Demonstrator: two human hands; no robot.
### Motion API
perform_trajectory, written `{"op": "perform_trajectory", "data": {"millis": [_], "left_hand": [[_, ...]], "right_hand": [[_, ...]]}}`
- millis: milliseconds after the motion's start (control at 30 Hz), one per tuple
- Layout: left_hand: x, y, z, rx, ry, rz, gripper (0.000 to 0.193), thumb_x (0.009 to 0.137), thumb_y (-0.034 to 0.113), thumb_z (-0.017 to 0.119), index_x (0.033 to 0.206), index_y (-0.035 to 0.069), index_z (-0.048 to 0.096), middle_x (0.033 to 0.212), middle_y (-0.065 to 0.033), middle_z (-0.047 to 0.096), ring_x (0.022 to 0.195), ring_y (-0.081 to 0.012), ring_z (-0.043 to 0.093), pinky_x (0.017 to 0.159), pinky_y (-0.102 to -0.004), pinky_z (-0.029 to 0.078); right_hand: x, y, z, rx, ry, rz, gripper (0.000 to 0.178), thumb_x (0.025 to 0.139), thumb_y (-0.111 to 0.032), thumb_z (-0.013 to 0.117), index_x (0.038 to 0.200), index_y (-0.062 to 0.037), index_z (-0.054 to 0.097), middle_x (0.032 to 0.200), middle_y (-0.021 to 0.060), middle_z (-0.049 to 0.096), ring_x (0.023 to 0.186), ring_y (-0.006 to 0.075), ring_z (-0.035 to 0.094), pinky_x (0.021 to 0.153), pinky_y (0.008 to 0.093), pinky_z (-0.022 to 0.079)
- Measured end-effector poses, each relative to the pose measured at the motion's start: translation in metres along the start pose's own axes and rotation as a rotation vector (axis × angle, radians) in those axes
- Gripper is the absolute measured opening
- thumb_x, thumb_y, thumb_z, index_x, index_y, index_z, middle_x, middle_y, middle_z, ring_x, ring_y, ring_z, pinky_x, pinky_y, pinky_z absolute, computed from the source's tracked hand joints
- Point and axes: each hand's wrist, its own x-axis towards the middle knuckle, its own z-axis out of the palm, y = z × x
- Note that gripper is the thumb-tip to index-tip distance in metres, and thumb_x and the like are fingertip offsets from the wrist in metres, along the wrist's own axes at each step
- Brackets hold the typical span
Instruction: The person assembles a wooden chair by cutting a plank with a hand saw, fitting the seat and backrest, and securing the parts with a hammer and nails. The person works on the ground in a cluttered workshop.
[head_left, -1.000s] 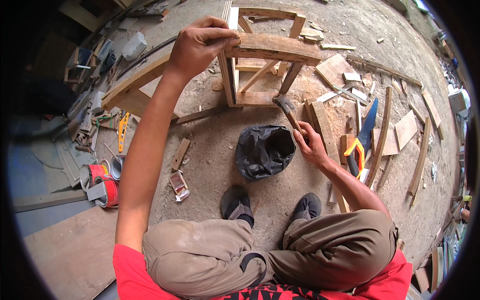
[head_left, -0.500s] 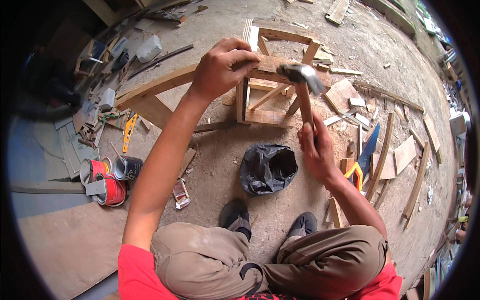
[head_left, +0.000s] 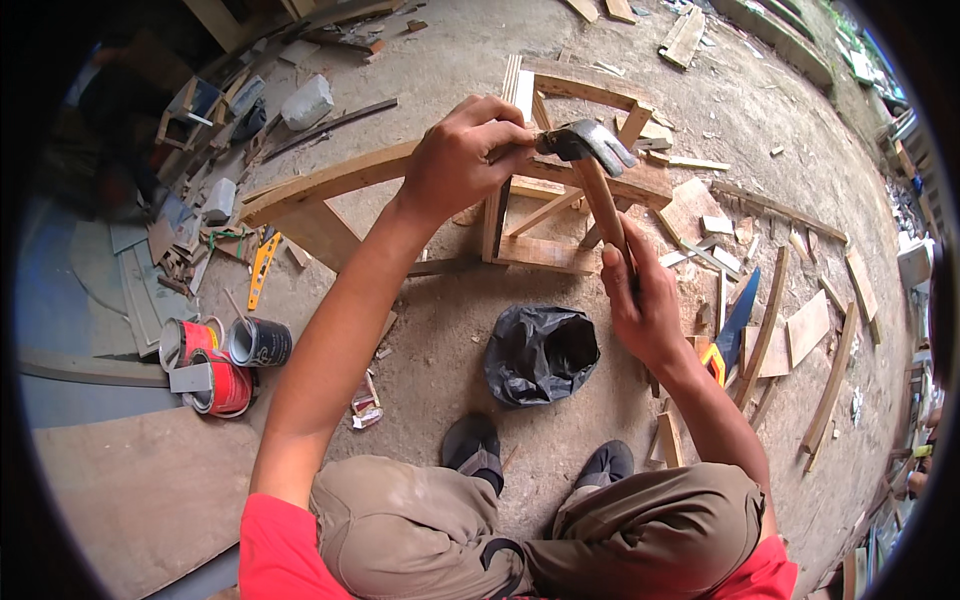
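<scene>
While the left hand (head_left: 465,162) (outstretched) pinches, the right (head_left: 645,305) grips a hammer (head_left: 597,192).

Just right of the fingers of the left hand (head_left: 465,158), the hammer (head_left: 602,205) blocks the way — the wooden frame (head_left: 545,254) stands behind it. Left of the right hand's (head_left: 645,300) fingers, between the forearms, open air leaves room above the bag (head_left: 520,362).
</scene>
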Motion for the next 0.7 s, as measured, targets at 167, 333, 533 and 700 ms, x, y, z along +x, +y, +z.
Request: {"op": "perform_trajectory", "data": {"millis": [167, 333, 533, 700], "left_hand": [[0.002, 0.004, -0.002, 0.034, -0.018, -0.028, 0.014, 0.078, 0.010, 0.076, 0.089, 0.004, 0.069, 0.096, -0.0084, 0.068, 0.093, -0.0274, 0.067, 0.079, -0.0381, 0.056], [0.001, 0.001, 0.002, 0.150, -0.037, -0.062, 0.022, 0.087, 0.021, 0.071, 0.100, 0.004, 0.069, 0.101, -0.0140, 0.070, 0.090, -0.0321, 0.070, 0.077, -0.0408, 0.058], [-0.003, -0.001, 0.005, 0.257, -0.104, -0.025, 0.032, 0.091, 0.028, 0.068, 0.109, 0.003, 0.070, 0.102, -0.0152, 0.072, 0.088, -0.0325, 0.071, 0.076, -0.0400, 0.059], [-0.003, -0.003, 0.002, 0.264, -0.102, -0.006, 0.032, 0.088, 0.027, 0.070, 0.110, 0.004, 0.070, 0.103, -0.0136, 0.072, 0.087, -0.0309, 0.071, 0.076, -0.0391, 0.059]], "right_hand": [[0.001, -0.005, -0.001, -0.022, -0.003, 0.009, 0.040, 0.102, -0.021, 0.052, 0.137, -0.0003, 0.047, 0.073, 0.0226, 0.063, 0.063, 0.0281, 0.065, 0.059, 0.0390, 0.048], [0.003, -0.006, -0.001, -0.036, -0.004, 0.036, 0.042, 0.103, -0.023, 0.051, 0.138, -0.0016, 0.046, 0.078, 0.0247, 0.064, 0.069, 0.0312, 0.067, 0.064, 0.0404, 0.049], [0.005, -0.006, -0.006, -0.020, -0.022, 0.103, 0.043, 0.103, -0.025, 0.050, 0.140, -0.0016, 0.045, 0.087, 0.0254, 0.066, 0.075, 0.0319, 0.068, 0.069, 0.0411, 0.050], [0.008, -0.004, -0.004, 0.070, 0.044, 0.030, 0.043, 0.105, -0.025, 0.049, 0.141, -0.0020, 0.045, 0.072, -0.0046, 0.044, 0.062, 0.0036, 0.040, 0.054, 0.0205, 0.034]]}}
